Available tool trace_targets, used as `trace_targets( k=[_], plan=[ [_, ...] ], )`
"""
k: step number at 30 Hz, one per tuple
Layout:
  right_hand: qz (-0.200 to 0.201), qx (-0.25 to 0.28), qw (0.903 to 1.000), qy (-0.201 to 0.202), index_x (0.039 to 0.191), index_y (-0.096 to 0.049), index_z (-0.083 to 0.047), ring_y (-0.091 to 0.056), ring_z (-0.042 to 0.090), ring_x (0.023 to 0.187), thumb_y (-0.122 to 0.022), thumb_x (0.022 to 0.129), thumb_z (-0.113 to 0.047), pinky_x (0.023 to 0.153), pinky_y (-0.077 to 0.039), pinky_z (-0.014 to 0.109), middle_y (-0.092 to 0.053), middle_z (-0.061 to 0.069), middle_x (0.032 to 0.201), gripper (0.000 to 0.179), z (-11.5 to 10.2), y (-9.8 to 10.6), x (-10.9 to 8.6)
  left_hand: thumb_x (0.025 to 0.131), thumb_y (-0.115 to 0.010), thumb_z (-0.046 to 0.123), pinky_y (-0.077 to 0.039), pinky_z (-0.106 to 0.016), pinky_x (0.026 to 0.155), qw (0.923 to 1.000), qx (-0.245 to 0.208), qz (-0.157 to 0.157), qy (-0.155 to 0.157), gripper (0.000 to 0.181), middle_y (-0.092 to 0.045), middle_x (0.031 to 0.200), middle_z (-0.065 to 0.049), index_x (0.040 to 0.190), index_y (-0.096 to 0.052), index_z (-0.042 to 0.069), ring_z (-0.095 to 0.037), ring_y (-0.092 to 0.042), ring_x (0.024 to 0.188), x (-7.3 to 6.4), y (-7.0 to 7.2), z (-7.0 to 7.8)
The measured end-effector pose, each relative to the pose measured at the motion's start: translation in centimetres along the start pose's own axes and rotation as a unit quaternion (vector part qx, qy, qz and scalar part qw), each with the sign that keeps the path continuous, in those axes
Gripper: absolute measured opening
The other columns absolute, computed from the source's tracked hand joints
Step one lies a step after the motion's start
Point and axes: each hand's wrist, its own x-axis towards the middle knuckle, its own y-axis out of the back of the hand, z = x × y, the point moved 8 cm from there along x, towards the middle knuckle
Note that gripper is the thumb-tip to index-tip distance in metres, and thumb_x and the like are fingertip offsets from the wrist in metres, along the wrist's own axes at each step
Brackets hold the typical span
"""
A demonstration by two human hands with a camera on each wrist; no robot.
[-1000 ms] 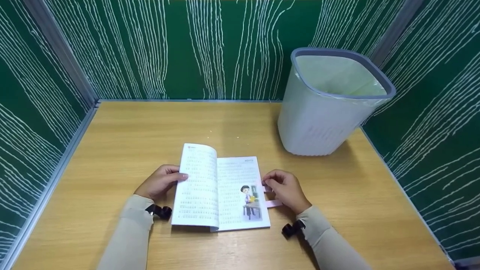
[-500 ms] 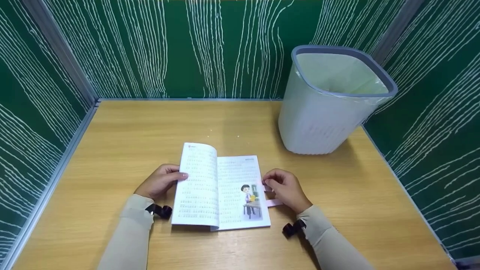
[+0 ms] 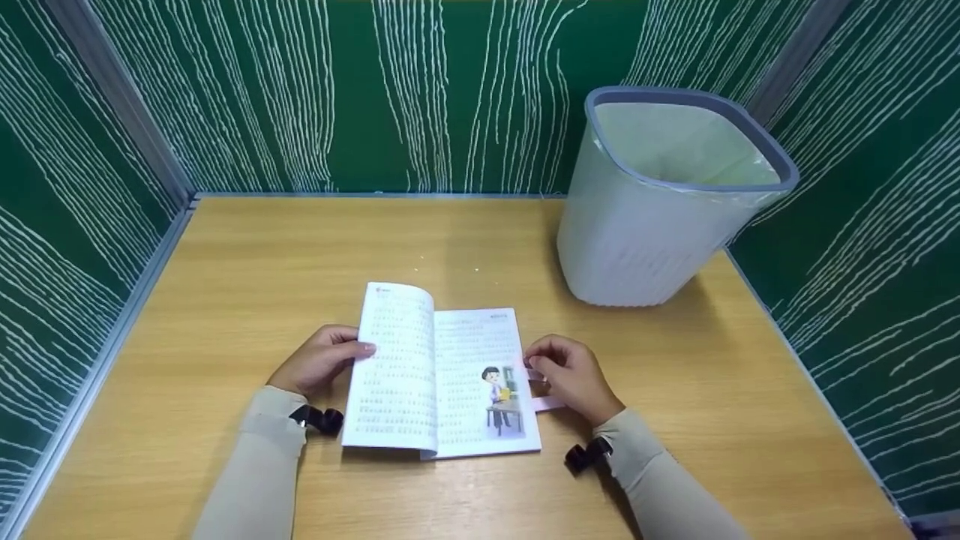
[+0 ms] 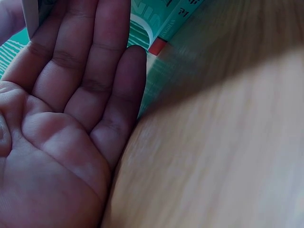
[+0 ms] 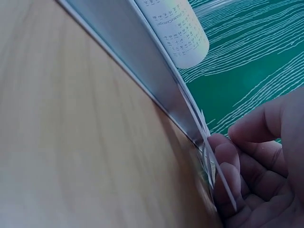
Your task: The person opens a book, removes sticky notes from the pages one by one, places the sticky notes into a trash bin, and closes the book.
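Observation:
An open book [image 3: 480, 337] lies on the table with printed text on both pages and a drawing of a child at a desk on the right page. My left hand [image 3: 319, 362] holds its left side, thumb on top of the raised left page and fingers underneath. In the left wrist view, the book's green cover [image 4: 164, 23] shows beyond the fingers. Pale pink paper strips [image 3: 548, 403] stick out from the right edge. There my right hand [image 3: 574, 379] pinches, thumb and forefinger together, and in the right wrist view a thin strip [image 5: 224, 183] runs among its curled fingers.
A white waste bin [image 3: 637, 232] with a grey rim and a pale green liner stands at the back right. Small white specks dot the wooden table [image 3: 300, 247] behind the book. Green walls [image 3: 360, 97] with white wavy lines enclose the back and sides.

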Motion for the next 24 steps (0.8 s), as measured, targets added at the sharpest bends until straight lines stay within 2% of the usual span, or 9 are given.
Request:
trace_targets(
  k=[7, 14, 24],
  plan=[
    [-0.015, 0.005, 0.9999, 0.007, 0.1, -0.075, -0.011, -0.064, 0.025, 0.081, -0.065, 0.097, -0.006, 0.064, -0.056, 0.029, -0.072, 0.009, 0.097, 0.011, -0.28, -0.31, 0.04, 0.101, -0.064, 0.011, -0.06, -0.029, 0.088, 1.0, -0.002, 0.003, -0.003, 0.029, -0.078, 0.113, -0.009, 0.122, -0.07, -0.008, -0.018, -0.074, 0.099, -0.29, 0.07, -0.02],
    [-0.004, -0.008, 1.0, 0.001, 0.098, -0.076, -0.011, -0.064, 0.023, 0.082, -0.066, 0.097, -0.006, 0.067, -0.054, 0.028, -0.071, 0.009, 0.094, 0.011, 0.04, -0.11, 0.15, 0.102, -0.063, 0.011, -0.059, -0.03, 0.09, 1.0, 0.0, -0.004, 0.0, 0.03, -0.077, 0.116, -0.009, 0.123, -0.07, -0.008, -0.019, -0.073, 0.103, -0.09, -0.02, -0.03],
    [-0.006, -0.011, 0.9997, 0.02, 0.1, -0.076, -0.011, -0.064, 0.023, 0.083, -0.066, 0.095, -0.005, 0.067, -0.054, 0.028, -0.072, 0.008, 0.097, 0.013, -0.31, -0.14, -0.04, 0.101, -0.064, 0.011, -0.059, -0.029, 0.088, 1.0, 0.0, -0.005, 0.0, 0.029, -0.078, 0.112, -0.008, 0.12, -0.071, -0.008, -0.017, -0.073, 0.1, -0.01, -0.17, 0.26]
  ],
)
